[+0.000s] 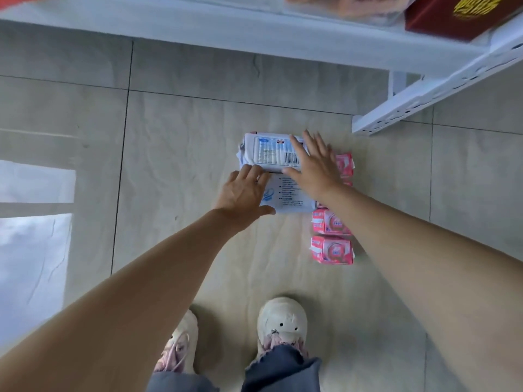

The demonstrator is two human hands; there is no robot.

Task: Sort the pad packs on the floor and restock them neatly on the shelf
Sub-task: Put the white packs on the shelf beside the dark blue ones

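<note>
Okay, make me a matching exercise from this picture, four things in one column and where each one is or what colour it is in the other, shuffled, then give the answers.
Column one:
1. far white pack
2. nearest pink pack
3. red box
4. left hand

Column two:
A. on the shelf, top right
B. on the near white pack
C. bottom of the pink row on the floor
D. under the fingers of the right hand, barcode showing

Pairs: 1-D, 2-C, 3-A, 4-B

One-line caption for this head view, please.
Both hands, left and right, reach for white pad packs on the floor beside pink packs.
</note>
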